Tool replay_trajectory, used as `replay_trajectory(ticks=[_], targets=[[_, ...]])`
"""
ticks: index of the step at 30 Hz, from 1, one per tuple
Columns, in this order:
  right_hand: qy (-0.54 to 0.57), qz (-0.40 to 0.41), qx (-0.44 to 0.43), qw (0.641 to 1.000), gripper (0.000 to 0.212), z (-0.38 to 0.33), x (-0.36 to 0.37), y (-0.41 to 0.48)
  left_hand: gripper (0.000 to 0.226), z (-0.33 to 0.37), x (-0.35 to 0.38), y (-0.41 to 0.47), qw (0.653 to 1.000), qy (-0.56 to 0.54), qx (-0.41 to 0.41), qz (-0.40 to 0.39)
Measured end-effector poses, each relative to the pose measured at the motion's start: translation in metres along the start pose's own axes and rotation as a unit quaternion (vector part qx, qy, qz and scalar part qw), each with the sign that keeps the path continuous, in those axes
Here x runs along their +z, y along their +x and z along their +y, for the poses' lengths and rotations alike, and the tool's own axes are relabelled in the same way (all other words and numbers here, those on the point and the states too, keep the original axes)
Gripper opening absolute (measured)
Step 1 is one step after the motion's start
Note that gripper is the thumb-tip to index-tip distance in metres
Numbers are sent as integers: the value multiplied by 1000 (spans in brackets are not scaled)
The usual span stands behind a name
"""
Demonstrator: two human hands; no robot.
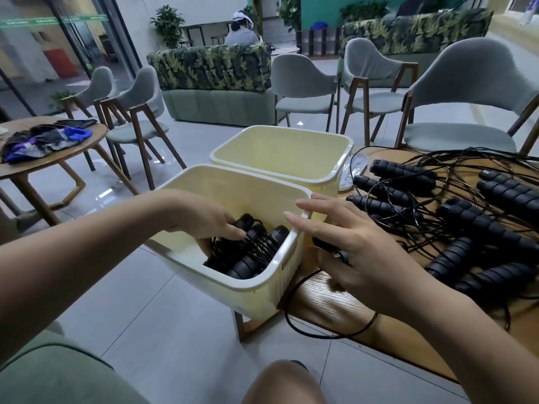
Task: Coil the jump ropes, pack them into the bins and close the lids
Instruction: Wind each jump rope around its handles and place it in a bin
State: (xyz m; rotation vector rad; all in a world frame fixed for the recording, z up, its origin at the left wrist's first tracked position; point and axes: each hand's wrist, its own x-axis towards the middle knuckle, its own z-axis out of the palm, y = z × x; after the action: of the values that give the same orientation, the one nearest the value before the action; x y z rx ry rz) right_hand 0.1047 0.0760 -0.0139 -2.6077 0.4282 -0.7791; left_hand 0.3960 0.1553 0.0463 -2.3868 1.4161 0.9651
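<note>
Jump rope [251, 249] gripped by left hand [204, 221].

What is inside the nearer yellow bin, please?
Coiled black jump ropes lie in the nearer bin. The left hand reaches in, holding them and hiding some; what lies beneath cannot be seen.

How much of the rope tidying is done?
Only a little. A coiled bundle of black jump ropes sits in the near cream plastic bin, held by the left hand. The right hand hovers open. A tangled pile of black ropes waits on the wooden table; the far cream bin and this one are lidless.
</note>
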Motion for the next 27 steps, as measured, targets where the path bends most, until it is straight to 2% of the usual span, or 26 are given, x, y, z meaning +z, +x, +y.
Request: replay_trajectory(ticks=[6, 9, 12, 17, 21, 27], targets=[[-3, -5, 5, 1000, 59, 0, -1, 0, 59, -12, -2, 2, 999, -34, 8, -27], [-8, -5, 7, 1000, 59, 1, -1, 1, 76, -16, -2, 1, 997, -71, 15, -29], [-23, -4, 1, 1000, 59, 0, -2, 1, 72, -15, -4, -2, 997, -77, 14, -21], [-35, -19, 1, 999, 61, -1, -5, 0, 84, -20, -11, -5, 997, -82, 2, 8], [-25, -40, 4, 999, 63, -3, -11, -1, 70, -13, -19, -17, 994, -81, 29, 67], [19, -25, 29, 999, 64, -6, -20, -3, 46, 22, -24, -42, 974, -93, 92, 186]])
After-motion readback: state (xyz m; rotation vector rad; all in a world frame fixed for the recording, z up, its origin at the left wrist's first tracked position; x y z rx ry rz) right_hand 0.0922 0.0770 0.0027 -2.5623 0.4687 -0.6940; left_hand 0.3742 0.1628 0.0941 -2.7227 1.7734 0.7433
